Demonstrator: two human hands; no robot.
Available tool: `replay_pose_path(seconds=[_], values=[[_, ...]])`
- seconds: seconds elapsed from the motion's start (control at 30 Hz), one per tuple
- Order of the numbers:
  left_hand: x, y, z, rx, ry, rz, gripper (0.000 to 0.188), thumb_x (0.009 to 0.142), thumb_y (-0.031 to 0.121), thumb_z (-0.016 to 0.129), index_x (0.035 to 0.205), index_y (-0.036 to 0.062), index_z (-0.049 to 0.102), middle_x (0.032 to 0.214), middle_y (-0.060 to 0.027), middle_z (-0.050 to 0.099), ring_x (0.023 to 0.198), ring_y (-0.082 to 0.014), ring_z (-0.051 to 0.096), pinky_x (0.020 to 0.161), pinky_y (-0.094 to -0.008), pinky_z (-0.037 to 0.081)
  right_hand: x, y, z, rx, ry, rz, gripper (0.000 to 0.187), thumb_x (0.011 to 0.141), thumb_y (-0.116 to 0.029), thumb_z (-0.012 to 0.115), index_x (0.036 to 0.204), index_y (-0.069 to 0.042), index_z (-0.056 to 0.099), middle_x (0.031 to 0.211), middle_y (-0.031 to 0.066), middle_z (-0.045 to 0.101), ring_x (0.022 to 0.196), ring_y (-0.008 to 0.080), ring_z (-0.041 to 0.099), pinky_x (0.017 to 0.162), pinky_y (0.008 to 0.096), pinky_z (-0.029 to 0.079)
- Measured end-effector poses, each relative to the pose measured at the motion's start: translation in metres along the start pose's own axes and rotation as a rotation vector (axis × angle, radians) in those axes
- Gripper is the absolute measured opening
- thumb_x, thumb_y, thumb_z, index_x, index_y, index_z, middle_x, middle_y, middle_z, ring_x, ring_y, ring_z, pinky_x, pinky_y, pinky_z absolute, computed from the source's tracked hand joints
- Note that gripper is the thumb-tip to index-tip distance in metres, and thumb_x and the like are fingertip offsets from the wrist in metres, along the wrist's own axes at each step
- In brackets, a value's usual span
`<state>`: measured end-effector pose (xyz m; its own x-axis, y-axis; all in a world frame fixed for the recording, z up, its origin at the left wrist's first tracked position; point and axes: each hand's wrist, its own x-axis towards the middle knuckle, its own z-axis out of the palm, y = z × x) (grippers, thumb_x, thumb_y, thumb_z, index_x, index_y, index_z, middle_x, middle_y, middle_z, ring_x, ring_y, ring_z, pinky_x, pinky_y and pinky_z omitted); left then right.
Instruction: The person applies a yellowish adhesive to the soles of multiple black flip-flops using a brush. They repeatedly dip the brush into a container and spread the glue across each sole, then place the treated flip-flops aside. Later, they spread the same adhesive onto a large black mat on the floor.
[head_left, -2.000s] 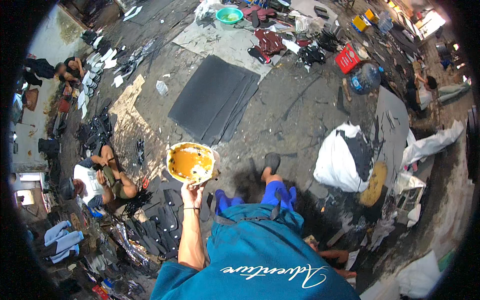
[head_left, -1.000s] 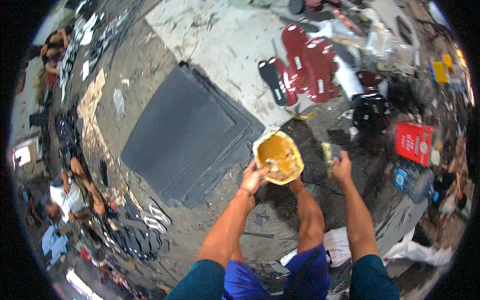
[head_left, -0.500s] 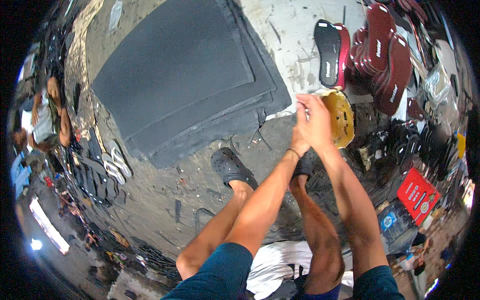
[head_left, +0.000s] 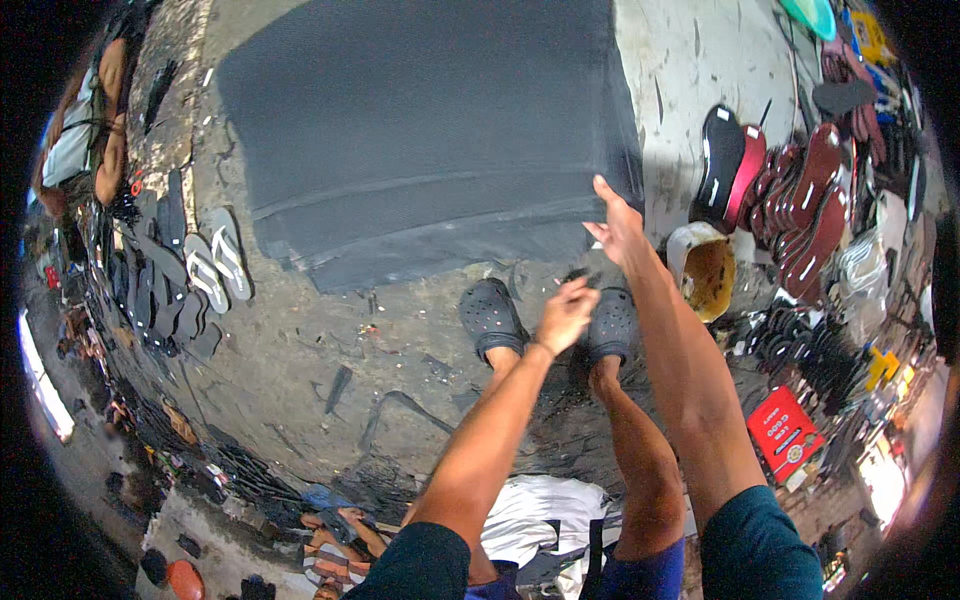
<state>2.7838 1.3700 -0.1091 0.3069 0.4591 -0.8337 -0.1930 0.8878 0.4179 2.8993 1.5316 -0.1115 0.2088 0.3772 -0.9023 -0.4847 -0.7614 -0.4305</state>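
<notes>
My left hand (head_left: pixel 566 318) is closed above the floor between my clogs, with a small dark blurred thing at its fingertips that I cannot make out. Over the near right corner of a stack of dark grey sheets (head_left: pixel 420 110) is my right hand (head_left: pixel 622 232), its thumb and fingers apart and nothing seen between them. Whether it touches the sheets I cannot tell. To the right of that hand stands a cut-open white tub (head_left: pixel 688 243) with yellow-brown residue inside.
Black and maroon soles (head_left: pixel 718 165) lie in piles on the right, above a red box (head_left: pixel 786 434). Flip-flops (head_left: pixel 228 255) and dark soles are on the left floor. My black clogs (head_left: pixel 490 310) stand at the stack's near edge. A person (head_left: pixel 112 120) sits at the far left.
My hands were together beside the tub and are now apart. The left has come down and nearer; the right has opened over the sheet corner. The whole view has shifted.
</notes>
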Motion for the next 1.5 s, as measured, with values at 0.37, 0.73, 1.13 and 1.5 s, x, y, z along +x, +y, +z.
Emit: replay_pose_path(seconds=[0.37,0.73,1.13,1.5], values=[[-0.1,0.225,-0.127,-1.066,0.228,0.279,0.08,0.087,0.038,0.073,0.146,0.0022,0.034,0.149,-0.02,0.034,0.13,-0.0344,0.046,0.107,-0.0505,0.045,-0.209,-0.137,0.1,0.001,-0.129,0.018,0.047,0.09,-0.011,0.067,0.132,0.0,0.049,0.128,0.0143,0.055,0.113,0.03,0.058,0.079,0.0487,0.061],[-0.095,0.561,-0.047,-0.82,0.516,0.538,0.019,0.091,0.004,0.064,0.107,-0.0029,0.057,0.107,-0.0116,0.06,0.098,-0.0268,0.06,0.088,-0.0497,0.056,-0.164,-0.389,0.211,0.196,-0.232,-0.129,0.036,0.093,-0.018,0.061,0.125,-0.001,0.054,0.13,0.0099,0.049,0.109,0.0238,0.053,0.078,0.0415,0.054],[-0.006,0.806,-0.047,-0.366,0.377,0.793,0.068,0.094,0.006,0.061,0.146,-0.0087,0.02,0.134,-0.0222,0.05,0.111,-0.0335,0.061,0.088,-0.0447,0.058,-0.07,-0.508,0.321,0.149,-0.484,-0.05,0.031,0.094,-0.018,0.061,0.119,-0.002,0.053,0.104,0.016,0.063,0.087,0.025,0.064,0.075,0.0366,0.054],[-0.12,0.42,-0.136,-0.199,0.581,0.166,0.062,0.094,0.034,0.068,0.142,0.0024,0.045,0.132,-0.0157,0.058,0.115,-0.0273,0.062,0.09,-0.0417,0.054,0.021,-0.487,0.461,0.09,-0.426,-0.305,0.04,0.101,-0.032,0.046,0.117,0.001,0.062,0.104,0.009,0.065,0.095,0.0226,0.067,0.075,0.0352,0.054]])
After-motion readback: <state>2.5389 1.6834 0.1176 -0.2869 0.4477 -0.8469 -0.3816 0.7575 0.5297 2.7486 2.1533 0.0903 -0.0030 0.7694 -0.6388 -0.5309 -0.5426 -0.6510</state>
